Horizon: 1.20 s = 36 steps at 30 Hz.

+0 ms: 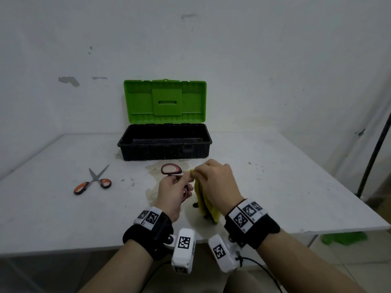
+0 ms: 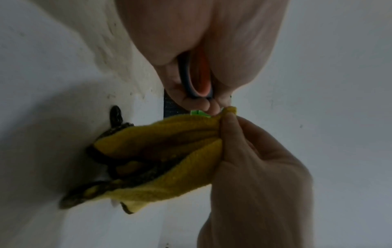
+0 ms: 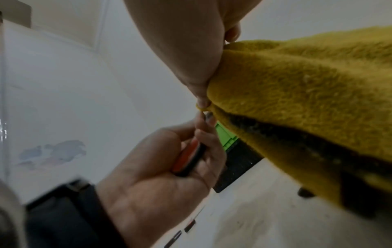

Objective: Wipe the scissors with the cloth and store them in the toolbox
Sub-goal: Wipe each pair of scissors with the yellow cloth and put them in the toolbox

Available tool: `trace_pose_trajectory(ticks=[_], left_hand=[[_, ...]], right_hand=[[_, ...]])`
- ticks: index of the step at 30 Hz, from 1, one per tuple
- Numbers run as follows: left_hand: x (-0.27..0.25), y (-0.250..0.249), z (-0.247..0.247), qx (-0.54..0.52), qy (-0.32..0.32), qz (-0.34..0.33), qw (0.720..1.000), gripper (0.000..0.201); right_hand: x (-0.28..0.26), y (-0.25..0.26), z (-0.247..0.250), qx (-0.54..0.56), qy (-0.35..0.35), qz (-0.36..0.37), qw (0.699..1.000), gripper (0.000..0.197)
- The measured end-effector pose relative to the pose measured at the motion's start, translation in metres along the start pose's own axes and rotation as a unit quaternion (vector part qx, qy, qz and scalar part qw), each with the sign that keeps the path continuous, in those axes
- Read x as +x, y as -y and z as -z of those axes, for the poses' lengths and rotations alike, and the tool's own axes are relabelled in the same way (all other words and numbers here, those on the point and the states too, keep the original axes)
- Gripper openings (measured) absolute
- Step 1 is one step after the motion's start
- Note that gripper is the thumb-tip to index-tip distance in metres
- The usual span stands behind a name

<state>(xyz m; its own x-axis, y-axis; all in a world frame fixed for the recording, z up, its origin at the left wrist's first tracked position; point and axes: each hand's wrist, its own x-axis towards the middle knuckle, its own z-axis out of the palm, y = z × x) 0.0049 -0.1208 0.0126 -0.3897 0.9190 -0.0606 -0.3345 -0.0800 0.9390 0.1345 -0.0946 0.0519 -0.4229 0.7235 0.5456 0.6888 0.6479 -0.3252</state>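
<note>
My left hand (image 1: pixel 186 182) grips a pair of scissors by their red-and-black handles (image 1: pixel 171 169), just above the table in front of the toolbox. The same handle (image 2: pixel 198 78) shows between that hand's curled fingers in the left wrist view. My right hand (image 1: pixel 197 171) pinches the top edge of a yellow cloth (image 1: pixel 206 205), which hangs down to the table; a dark patch marks its lower folds (image 2: pixel 131 169). The two hands touch at the fingertips. The blades are hidden behind the hands and cloth. The black toolbox (image 1: pixel 165 152) stands open with its green lid (image 1: pixel 165 100) upright.
A second pair of scissors (image 1: pixel 93 181) with orange-and-black handles lies open on the white table (image 1: pixel 275 187) to the left. A wet stain (image 1: pixel 156 168) spreads in front of the toolbox. A dark pole (image 1: pixel 372 157) stands at the right, beyond the table edge.
</note>
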Motion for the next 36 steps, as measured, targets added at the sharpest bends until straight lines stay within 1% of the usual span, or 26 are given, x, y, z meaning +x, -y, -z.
trace_pose_trajectory(ticks=[2, 5, 7, 9, 12, 15, 17, 20, 23, 25, 27, 28, 31, 32, 34, 36], left_hand=[[-0.001, 0.001, -0.001, 0.0, 0.006, 0.004, 1.0, 0.02], [-0.004, 0.005, 0.001, 0.012, -0.003, 0.01, 1.0, 0.023], [-0.005, 0.007, 0.003, 0.021, -0.013, 0.016, 1.0, 0.025], [-0.004, 0.006, 0.005, 0.011, -0.024, 0.032, 0.999, 0.027], [-0.005, 0.003, 0.004, -0.045, -0.019, 0.056, 0.997, 0.028], [-0.006, 0.006, 0.002, -0.019, -0.019, 0.038, 0.999, 0.034], [-0.008, 0.009, 0.001, 0.005, -0.022, 0.016, 1.0, 0.038], [-0.007, 0.011, 0.003, 0.012, -0.044, -0.006, 0.999, 0.036], [-0.008, 0.011, 0.007, 0.015, -0.042, -0.018, 0.999, 0.034], [-0.008, 0.012, 0.007, 0.031, -0.035, -0.02, 0.999, 0.036], [-0.007, 0.012, 0.005, 0.038, -0.034, -0.02, 0.998, 0.038], [-0.006, 0.012, 0.004, 0.031, -0.035, -0.019, 0.999, 0.037], [-0.005, 0.006, 0.004, -0.026, -0.04, -0.009, 0.999, 0.032], [-0.004, 0.004, 0.004, -0.043, -0.034, -0.009, 0.998, 0.029], [-0.005, 0.002, 0.003, -0.06, 0.003, -0.011, 0.998, 0.023], [-0.006, 0.002, 0.004, -0.066, 0.041, 0.006, 0.997, 0.017]], right_hand=[[0.004, -0.006, -0.002, -0.002, -0.003, -0.012, 1.0, 0.019], [0.02, -0.028, 0.001, 0.006, -0.024, -0.079, 0.997, 0.016], [0.023, -0.032, 0.006, 0.013, -0.03, -0.096, 0.995, 0.015], [0.017, -0.024, 0.008, 0.031, -0.033, -0.07, 0.996, 0.014], [0.003, -0.001, 0.01, 0.031, 0.001, -0.02, 0.999, 0.018], [0.001, 0.01, 0.004, -0.017, 0.036, 0.013, 0.999, 0.023], [0.0, 0.014, -0.001, -0.039, 0.055, 0.021, 0.997, 0.022], [-0.013, 0.024, -0.009, -0.039, 0.045, 0.035, 0.998, 0.012], [-0.019, 0.027, -0.009, -0.045, 0.073, 0.07, 0.994, 0.013], [-0.011, 0.021, -0.005, -0.04, 0.081, 0.052, 0.995, 0.021], [-0.006, 0.016, -0.003, -0.039, 0.058, 0.028, 0.997, 0.025], [-0.006, 0.015, -0.004, -0.039, 0.057, 0.027, 0.997, 0.025], [-0.013, 0.013, -0.005, -0.061, 0.108, 0.056, 0.991, 0.025], [-0.014, 0.01, -0.003, -0.06, 0.114, 0.049, 0.99, 0.025], [-0.009, 0.003, 0.001, -0.032, 0.093, 0.018, 0.995, 0.024], [-0.005, -0.002, 0.003, -0.015, 0.077, -0.001, 0.997, 0.02]])
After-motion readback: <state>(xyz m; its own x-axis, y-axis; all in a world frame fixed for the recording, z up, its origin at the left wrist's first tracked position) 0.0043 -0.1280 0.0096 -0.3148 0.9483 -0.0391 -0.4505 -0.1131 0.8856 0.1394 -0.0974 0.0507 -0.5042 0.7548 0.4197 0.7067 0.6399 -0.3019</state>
